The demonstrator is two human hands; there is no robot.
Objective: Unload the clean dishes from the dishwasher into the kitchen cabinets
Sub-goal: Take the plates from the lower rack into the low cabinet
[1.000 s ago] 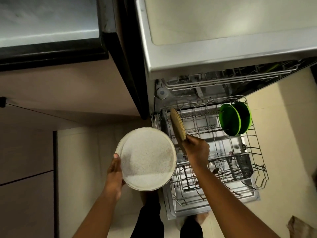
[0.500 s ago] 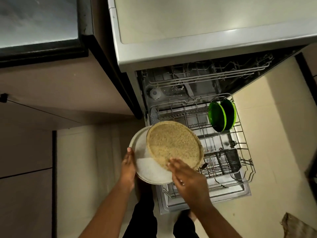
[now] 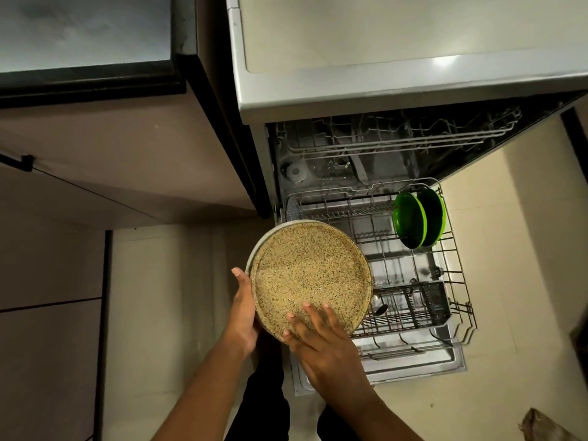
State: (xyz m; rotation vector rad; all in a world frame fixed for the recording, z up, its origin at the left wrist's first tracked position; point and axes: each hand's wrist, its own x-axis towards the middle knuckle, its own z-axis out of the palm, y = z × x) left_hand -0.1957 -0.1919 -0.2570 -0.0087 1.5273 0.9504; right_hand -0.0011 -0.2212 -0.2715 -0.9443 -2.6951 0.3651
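Note:
A tan speckled plate [image 3: 308, 275] lies flat on top of a white plate [image 3: 259, 246], of which only the left rim shows. My left hand [image 3: 243, 313] grips the stack at its left edge, thumb up against the rim. Straight fingers of my right hand [image 3: 321, 338] rest on the near edge of the tan plate. The stack hovers over the front left corner of the pulled-out lower rack [image 3: 458, 272]. Two green plates [image 3: 409, 219] stand upright at the rack's back right. A dark dish [image 3: 292, 210] stands at its back left.
A dark cutlery basket [image 3: 426, 300] with a spoon [image 3: 378, 305] beside it sits at the rack's front. The upper rack [image 3: 397, 135] is inside the machine. The open door [image 3: 445, 367] lies over the floor. Cabinet fronts [image 3: 47, 281] and a dark countertop [image 3: 86, 33] are to the left.
My right hand lifted the tan plate out of the rack and laid it on the white plate held in my left hand. Its fingers have now straightened on the plate's edge.

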